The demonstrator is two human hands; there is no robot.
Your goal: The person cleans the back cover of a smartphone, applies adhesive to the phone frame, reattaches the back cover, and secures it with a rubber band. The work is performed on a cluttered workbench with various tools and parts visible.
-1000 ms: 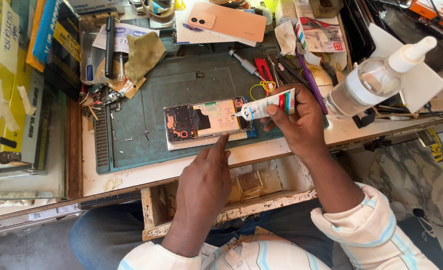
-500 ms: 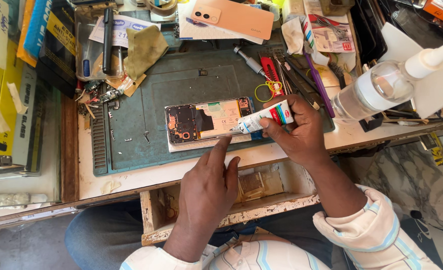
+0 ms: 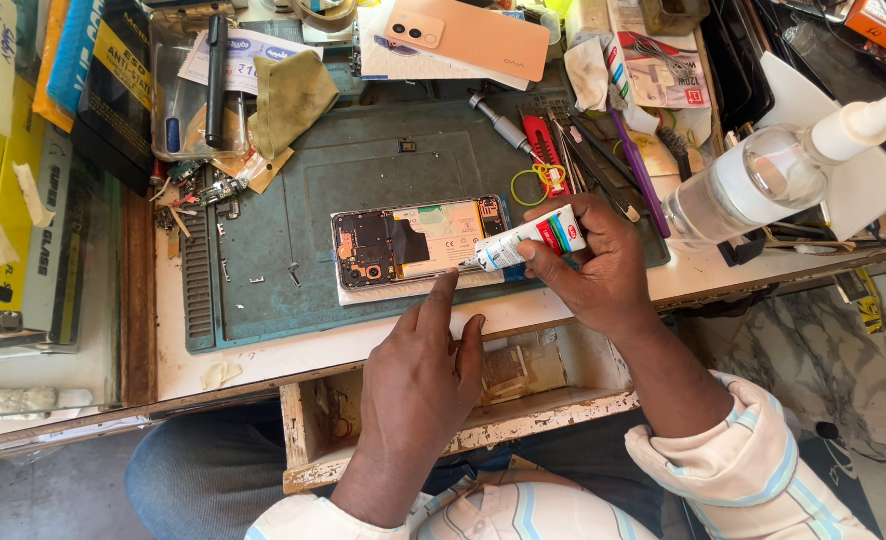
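An opened phone with its back cover off lies on a green work mat, its circuit board and battery exposed. My right hand grips a small white glue tube whose nozzle touches the phone's lower right edge. My left hand rests at the bench's front edge, its index finger stretched out and pressing on the phone's near edge. The peach-coloured back cover lies at the far side of the bench.
A clear spray bottle stands at the right. Tweezers, a red-handled tool, a screwdriver and a yellow rubber band lie beside the mat. Yellow boxes are stacked left. An open wooden drawer sits below the bench.
The glue tube's nozzle has slid a little along the phone's lower right edge. My left index finger stays on the phone's near edge.
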